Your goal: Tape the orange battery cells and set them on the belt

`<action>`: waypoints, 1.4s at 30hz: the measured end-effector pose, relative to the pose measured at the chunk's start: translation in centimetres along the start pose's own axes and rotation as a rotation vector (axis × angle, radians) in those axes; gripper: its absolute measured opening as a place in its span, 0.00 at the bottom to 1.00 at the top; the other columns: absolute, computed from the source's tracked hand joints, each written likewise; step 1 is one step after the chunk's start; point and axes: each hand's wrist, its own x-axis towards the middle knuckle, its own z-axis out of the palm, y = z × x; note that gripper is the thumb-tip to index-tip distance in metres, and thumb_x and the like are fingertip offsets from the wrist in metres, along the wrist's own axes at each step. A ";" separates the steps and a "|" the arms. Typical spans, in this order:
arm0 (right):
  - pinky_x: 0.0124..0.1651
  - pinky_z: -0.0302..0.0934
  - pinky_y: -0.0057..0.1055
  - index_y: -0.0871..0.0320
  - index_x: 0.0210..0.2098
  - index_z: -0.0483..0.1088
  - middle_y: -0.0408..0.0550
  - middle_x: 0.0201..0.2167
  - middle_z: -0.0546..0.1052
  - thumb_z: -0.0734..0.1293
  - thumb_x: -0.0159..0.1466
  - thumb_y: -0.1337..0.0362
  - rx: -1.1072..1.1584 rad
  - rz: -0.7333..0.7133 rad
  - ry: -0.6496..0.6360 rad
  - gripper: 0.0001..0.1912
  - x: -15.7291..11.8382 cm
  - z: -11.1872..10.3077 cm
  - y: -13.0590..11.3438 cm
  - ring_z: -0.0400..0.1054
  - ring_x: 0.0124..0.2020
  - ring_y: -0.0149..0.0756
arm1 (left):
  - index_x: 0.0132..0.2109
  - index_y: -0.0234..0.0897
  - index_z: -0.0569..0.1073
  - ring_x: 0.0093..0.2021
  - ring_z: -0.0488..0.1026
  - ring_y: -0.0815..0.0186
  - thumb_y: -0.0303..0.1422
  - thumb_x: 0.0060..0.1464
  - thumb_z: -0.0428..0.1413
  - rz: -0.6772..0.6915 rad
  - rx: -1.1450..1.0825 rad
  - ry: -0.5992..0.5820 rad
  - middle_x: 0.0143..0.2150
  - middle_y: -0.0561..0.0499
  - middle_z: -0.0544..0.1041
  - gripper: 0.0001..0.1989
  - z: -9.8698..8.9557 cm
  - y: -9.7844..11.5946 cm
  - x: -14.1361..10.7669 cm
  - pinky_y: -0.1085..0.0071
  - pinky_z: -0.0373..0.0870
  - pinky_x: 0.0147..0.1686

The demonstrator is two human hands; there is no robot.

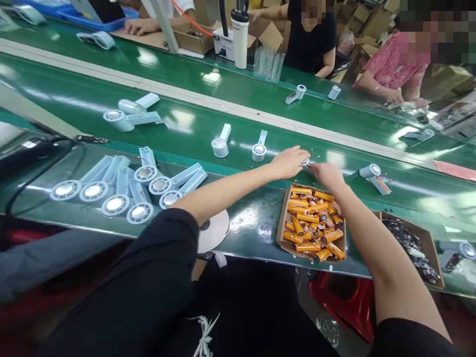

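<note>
Over the near green belt, my left hand (290,162) is closed around a pale blue handheld fan body (305,162), which its fingers mostly cover. My right hand (327,175) meets it from the right with fingers pinched together at the fan's edge; what they pinch is too small to make out. Thin wires stick up between the two hands. Just below them is a cardboard box (279,233) of orange wrapped battery cells (308,217) with leads. Left of my hands, two fan bodies lie on the belt, one a light blue fan with its handle pointing away (259,148).
Several fan bodies (116,204) lie grouped on the ledge at left, near a white tape roll (214,230). At right are a fan with an orange cell (375,177) and a box of dark circuit boards (412,250). Co-workers sit across the belt beside a white bottle (240,42).
</note>
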 end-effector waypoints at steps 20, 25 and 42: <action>0.62 0.75 0.47 0.49 0.58 0.81 0.49 0.54 0.85 0.71 0.72 0.54 0.717 -0.288 0.421 0.17 -19.7 0.7 -2.2 0.82 0.53 0.49 | 0.56 0.47 0.81 0.71 0.68 0.34 0.38 0.50 0.69 -0.264 0.148 -0.042 0.68 0.41 0.77 0.24 -1.4 -0.9 -38.2 0.36 0.73 0.66; 0.30 0.68 0.30 0.52 0.55 0.82 0.40 0.27 0.82 0.70 0.74 0.49 0.849 -0.250 -0.017 0.18 -23.2 -0.9 -5.3 0.72 0.22 0.33 | 0.59 0.48 0.77 0.67 0.69 0.40 0.42 0.54 0.70 -0.161 0.056 0.307 0.58 0.43 0.80 0.27 -1.8 2.1 -34.5 0.41 0.70 0.68; 0.30 0.61 0.29 0.52 0.52 0.83 0.44 0.28 0.83 0.71 0.74 0.44 0.572 -0.559 0.037 0.20 -23.7 2.7 -9.9 0.77 0.29 0.36 | 0.64 0.46 0.74 0.58 0.79 0.52 0.50 0.51 0.73 -0.538 -0.839 0.494 0.66 0.41 0.72 0.36 1.7 5.7 -29.9 0.54 0.85 0.55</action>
